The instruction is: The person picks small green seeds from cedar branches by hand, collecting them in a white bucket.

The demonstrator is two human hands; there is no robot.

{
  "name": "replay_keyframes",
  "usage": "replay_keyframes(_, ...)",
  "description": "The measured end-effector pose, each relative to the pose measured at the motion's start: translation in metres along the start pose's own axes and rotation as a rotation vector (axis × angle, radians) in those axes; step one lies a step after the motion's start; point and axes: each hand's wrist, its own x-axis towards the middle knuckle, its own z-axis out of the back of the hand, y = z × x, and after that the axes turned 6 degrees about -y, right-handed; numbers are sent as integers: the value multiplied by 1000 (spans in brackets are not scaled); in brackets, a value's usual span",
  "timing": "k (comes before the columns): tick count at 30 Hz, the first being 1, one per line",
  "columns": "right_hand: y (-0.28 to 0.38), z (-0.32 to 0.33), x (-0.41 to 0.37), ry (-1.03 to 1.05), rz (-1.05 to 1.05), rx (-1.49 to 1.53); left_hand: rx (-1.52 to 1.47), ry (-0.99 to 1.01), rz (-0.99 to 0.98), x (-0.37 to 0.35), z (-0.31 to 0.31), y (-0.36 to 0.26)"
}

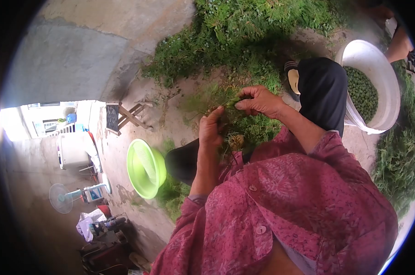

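Observation:
In front of my lap, my left hand [210, 126] is closed around a leafy evergreen sprig [205, 100], whose feathery tips are smeared by motion. Close beside it, my right hand [261, 101] pinches a small green piece [234, 102] between thumb and fingers; whether this is a cone or a leaf tip I cannot make out. Below the hands, more green cuttings [253, 130] lie between my knees. A white bucket [388, 91] by my right knee holds many small round green cones or berries [361, 89].
A heap of evergreen branches [235, 34] covers the floor ahead, with more branches [395, 169] at the right. A lime green basin [160, 167] stands by my left knee. Leftward are a wooden folding stool [133, 117] and a fan [62, 198]. Another person's arm [399, 45] reaches in behind the bucket.

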Motion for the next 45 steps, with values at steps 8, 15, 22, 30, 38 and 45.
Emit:
replay_keyframes(8,-2,-1,-3,-48,62,-26,82,-65,-108,-2,-1,5)
replay_keyframes(15,-7,6,0,-64,148,-206,88,10,-100,-7,-7,7)
replay_keyframes(22,-44,18,22,-453,733,-884,143,-123,-143,-11,-17,18)
replay_keyframes(30,5,19,2,-27,25,382,67,-160,-160,-5,0,8)
replay_keyframes(38,-2,23,7,80,-112,512,59,-187,-187,-7,-6,5)
replay_keyframes(45,-3,18,5,118,-185,589,79,-192,-199,-4,-5,4)
